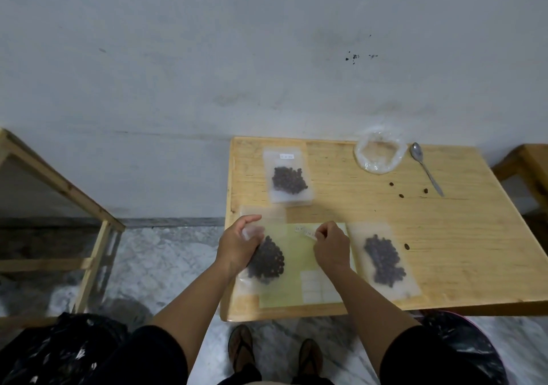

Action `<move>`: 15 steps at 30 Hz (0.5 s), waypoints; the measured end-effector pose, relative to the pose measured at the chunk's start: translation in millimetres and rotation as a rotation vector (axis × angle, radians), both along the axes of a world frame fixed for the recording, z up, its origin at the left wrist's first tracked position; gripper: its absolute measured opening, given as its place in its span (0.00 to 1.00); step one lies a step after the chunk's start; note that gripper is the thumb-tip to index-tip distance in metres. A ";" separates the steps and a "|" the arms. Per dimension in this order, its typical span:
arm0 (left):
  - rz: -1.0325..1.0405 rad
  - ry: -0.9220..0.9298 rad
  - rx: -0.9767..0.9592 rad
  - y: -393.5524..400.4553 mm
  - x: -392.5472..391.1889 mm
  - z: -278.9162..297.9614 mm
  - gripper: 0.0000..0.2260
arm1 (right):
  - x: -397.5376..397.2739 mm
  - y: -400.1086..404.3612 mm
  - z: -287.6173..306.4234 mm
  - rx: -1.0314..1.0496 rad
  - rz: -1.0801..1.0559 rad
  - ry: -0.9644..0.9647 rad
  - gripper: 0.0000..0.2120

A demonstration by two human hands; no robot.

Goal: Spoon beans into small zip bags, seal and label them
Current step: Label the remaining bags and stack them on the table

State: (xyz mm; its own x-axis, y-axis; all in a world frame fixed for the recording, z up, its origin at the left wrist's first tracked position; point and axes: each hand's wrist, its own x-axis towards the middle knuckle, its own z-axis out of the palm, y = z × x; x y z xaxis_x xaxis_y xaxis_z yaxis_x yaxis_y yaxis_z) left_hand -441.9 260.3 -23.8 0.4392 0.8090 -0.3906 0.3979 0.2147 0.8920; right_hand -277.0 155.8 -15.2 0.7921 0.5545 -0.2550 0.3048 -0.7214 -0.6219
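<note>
- Pale wooden table (444, 236) carries three small zip bags of dark beans, a label sheet, a spoon and a crumpled clear plastic bag.
- Left hand (237, 245) grips the near-left bean bag (267, 261), its fingers curled over the bag's upper left part, at the table's near-left corner.
- Right hand (330, 246) pinches a small white label strip (310, 235) between fingertips, just above the green label sheet (296, 266), which lies between the near-left bag and the near-right bag (384, 261).
- Far bag (289, 178) lies flat towards the wall, a white label on its top part.
- Clear plastic bag (379, 154) sits at the far edge, the spoon (425, 168) just beside it on the right.
- Loose beans (401, 195) lie scattered near the spoon's handle.
- Black bin liners show at both lower corners, beside the person's feet.
</note>
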 end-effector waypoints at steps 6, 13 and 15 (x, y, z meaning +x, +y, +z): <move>-0.069 -0.036 0.111 6.2 14.1 18.6 0.15 | 2.6 15.0 45.3 0.233 0.139 -0.081 0.02; -0.105 -0.170 0.199 6.0 29.9 50.1 0.15 | -14.9 41.7 83.0 0.267 0.312 -0.115 0.04; -0.111 -0.193 0.226 6.9 30.9 56.1 0.16 | -16.9 44.8 87.9 0.236 0.337 -0.145 0.05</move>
